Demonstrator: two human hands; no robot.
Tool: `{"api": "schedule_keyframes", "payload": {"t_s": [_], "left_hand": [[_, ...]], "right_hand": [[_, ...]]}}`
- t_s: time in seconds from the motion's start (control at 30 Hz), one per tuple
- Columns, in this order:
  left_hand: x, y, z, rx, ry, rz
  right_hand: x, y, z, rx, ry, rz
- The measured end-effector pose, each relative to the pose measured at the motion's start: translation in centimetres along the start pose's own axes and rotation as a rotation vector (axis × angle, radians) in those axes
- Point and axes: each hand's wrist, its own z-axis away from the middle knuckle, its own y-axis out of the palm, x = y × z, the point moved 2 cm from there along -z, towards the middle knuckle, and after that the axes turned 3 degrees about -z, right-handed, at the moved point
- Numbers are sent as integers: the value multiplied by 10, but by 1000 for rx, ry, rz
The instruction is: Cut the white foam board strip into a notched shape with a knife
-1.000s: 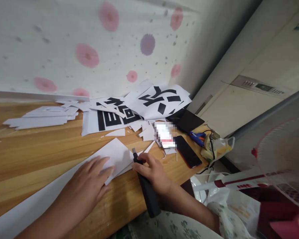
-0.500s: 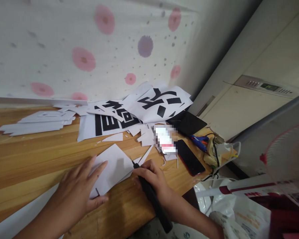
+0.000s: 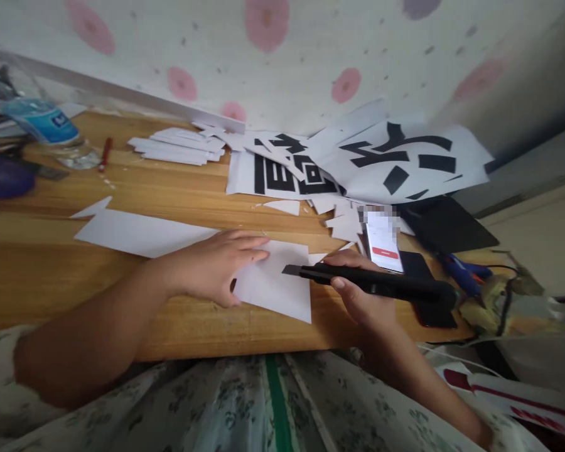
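My left hand lies on a long white sheet, fingers and thumb apart, pressing it on the wooden table. A small dark mark shows on the sheet between thumb and forefinger. In my right hand is a black utility knife, gripped with its blade out and pointing left. The blade appears just above the right end of the sheet; whether it touches I cannot tell. A thin white offcut lies at the sheet's far left end.
Behind stand stacked white strips and sheets with black printed characters. To the right are paper scraps, a lit phone, a dark phone and a blue glue gun. A water bottle is at back left.
The view has swung left and down. The knife has come away from the sheet's right edge and turned, its blade now pointing left. The sheet lies more squarely along the table.
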Motion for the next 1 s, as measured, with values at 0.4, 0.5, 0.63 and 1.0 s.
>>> {"api": "schedule_keyframes", "payload": {"t_s": [0.4, 0.5, 0.63, 1.0], "left_hand": [[20, 3, -7, -69, -133, -31], [24, 2, -7, -114, -173, -16], [26, 2, -6, -152, -213, 13], [10, 5, -9, -42, -105, -10]], "right_hand": [[5, 32, -68, 382, -149, -77], [-2, 29, -83, 290, -99, -137], [-20, 27, -88, 154, 31, -314], [-13, 38, -75, 427, -98, -201]]}}
